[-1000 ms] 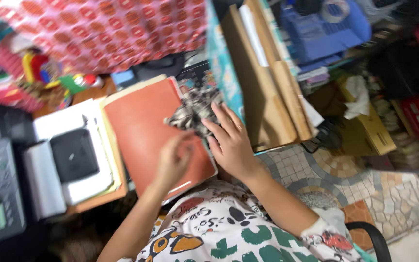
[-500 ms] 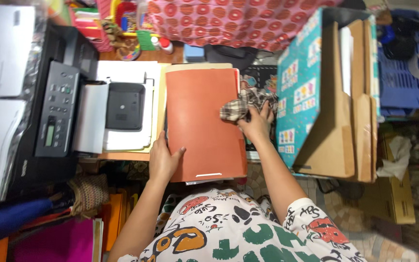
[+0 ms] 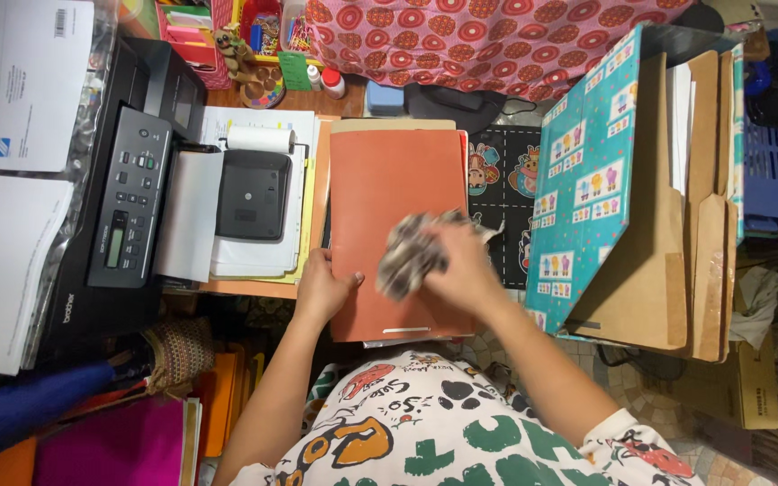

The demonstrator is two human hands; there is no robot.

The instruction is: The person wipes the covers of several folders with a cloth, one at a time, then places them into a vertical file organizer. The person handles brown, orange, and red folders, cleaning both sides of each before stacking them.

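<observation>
a folder [image 3: 389,216] lies on the desk [image 3: 254,288] in front of the person. the left hand [image 3: 321,288] rests on its left edge, near the bottom corner; the right hand [image 3: 461,265] presses a crumpled cloth [image 3: 407,256] onto its lower middle. left of the folder a small black device [image 3: 252,193] sits on a stack of papers [image 3: 263,261], and a printer [image 3: 128,207] stands further left. right of the folder a box file [image 3: 623,189] stands open. behind the folder lies a draped fabric [image 3: 497,40].

Two hands are showing, the left hand [image 3: 324,290] and the right hand [image 3: 461,261]; one orange folder [image 3: 395,193], one cloth [image 3: 410,256], one printer [image 3: 132,202] are lying here.
</observation>
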